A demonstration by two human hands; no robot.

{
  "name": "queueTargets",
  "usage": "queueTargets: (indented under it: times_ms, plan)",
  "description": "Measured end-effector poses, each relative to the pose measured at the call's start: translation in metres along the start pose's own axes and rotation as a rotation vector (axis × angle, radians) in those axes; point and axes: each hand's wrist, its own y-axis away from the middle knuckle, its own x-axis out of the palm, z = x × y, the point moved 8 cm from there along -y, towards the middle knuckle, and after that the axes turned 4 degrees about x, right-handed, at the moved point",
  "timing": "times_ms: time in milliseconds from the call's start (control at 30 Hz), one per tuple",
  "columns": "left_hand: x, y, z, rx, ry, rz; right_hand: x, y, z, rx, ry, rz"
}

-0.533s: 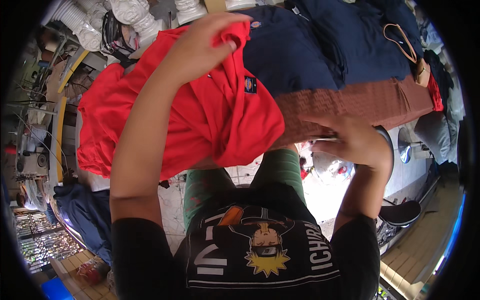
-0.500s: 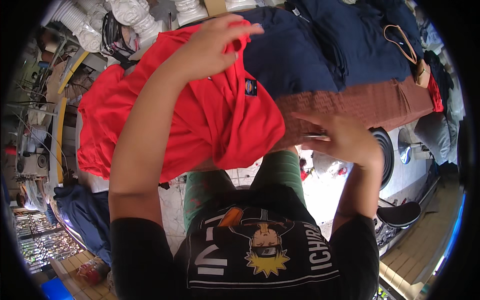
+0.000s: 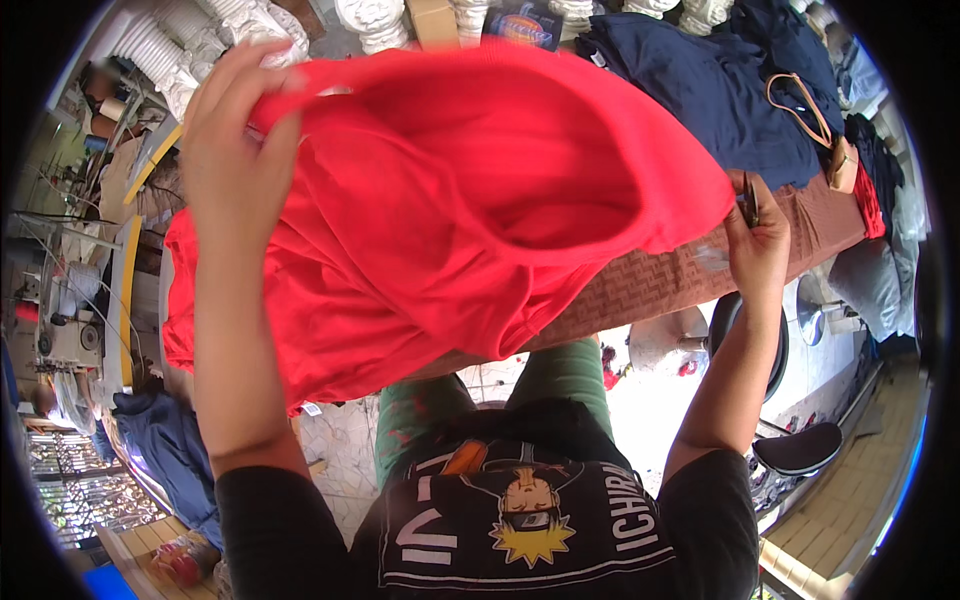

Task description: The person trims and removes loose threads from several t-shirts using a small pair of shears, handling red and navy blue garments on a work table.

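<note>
A red garment (image 3: pixel 400 250) of soft cloth is stretched between my two hands, its wide opening facing up and toward me. My left hand (image 3: pixel 235 130), blurred by motion, grips the band at the opening's left end. My right hand (image 3: pixel 760 235) pinches the opening's right corner. That same hand also holds a slim dark metal tool (image 3: pixel 751 200), too small to name surely. The rest of the garment drapes over the left part of a padded table with a brown patterned cover (image 3: pixel 620 285).
Folded navy clothes (image 3: pixel 700 90) lie at the table's far right, near a tan strap (image 3: pixel 800 105). White ornate pieces (image 3: pixel 372 20) and a cardboard box (image 3: pixel 432 22) stand beyond the far edge. A dark cloth (image 3: pixel 170 450) hangs at lower left; a dark stool seat (image 3: pixel 798 448) is at lower right.
The red garment's opening has been spread wide and lifted, covering some of the navy clothes. My left hand moved left; my right hand moved up and right and took hold of the cloth.
</note>
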Motion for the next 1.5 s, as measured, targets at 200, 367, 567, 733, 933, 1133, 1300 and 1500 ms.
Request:
queueTargets:
  times_ms: [200, 367, 567, 733, 933, 1133, 1300, 1500]
  plan:
    - [-0.001, 0.164, -0.053, -0.339, 0.093, 0.856, 0.015, 0.034, -0.043, 0.190, 0.385, 0.197]
    - [0.010, 0.161, -0.071, -0.427, 0.365, 0.761, 0.030, 0.049, -0.001, 0.172, 0.387, 0.178]
    - [0.086, 0.149, -0.134, -0.487, 0.851, 0.616, 0.135, 0.093, 0.007, 0.281, -0.032, 0.499]
    - [0.118, 0.182, -0.144, -0.502, 0.609, 0.584, 0.164, 0.107, -0.008, 0.400, -0.243, 0.537]
    - [0.124, 0.192, -0.142, -0.560, 0.687, 0.567, 0.182, 0.123, -0.018, 0.443, -0.456, 0.547]
    - [0.126, 0.189, -0.137, -0.551, 0.698, 0.547, 0.183, 0.135, -0.029, 0.554, -0.419, 0.575]
    - [0.125, 0.185, -0.135, -0.512, 0.688, 0.588, 0.182, 0.132, -0.023, 0.427, -0.377, 0.565]
    - [0.125, 0.187, -0.129, -0.632, 0.692, 0.607, 0.182, 0.131, -0.018, 0.351, -0.264, 0.590]
